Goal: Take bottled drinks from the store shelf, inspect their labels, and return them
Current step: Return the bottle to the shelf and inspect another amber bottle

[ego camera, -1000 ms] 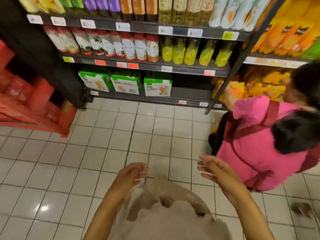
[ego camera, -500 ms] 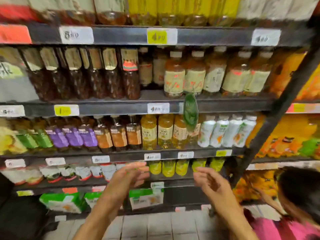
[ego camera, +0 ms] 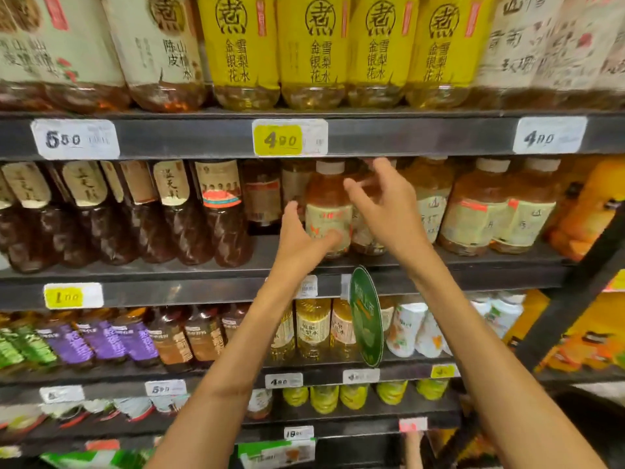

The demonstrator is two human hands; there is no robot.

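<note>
An amber drink bottle [ego camera: 327,201] with a white cap and pale green label stands on the second shelf [ego camera: 257,286] among similar bottles. My left hand [ego camera: 301,238] is spread around its lower left side, thumb across the label's bottom, fingers behind it. My right hand [ego camera: 385,211] is raised just to the bottle's right, fingers spread in front of the neighbouring bottle; whether it touches anything is unclear. Neither hand has closed on the bottle.
Dark brown bottles [ego camera: 176,214] fill the shelf's left part. Yellow-labelled bottles [ego camera: 311,49] stand on the shelf above. A round green tag [ego camera: 367,316] sticks out below my right wrist. A black upright post [ego camera: 575,292] stands at the right.
The view rose from the floor to the shelves and drew close. Both hands went up from waist height to the amber bottles on the second shelf.
</note>
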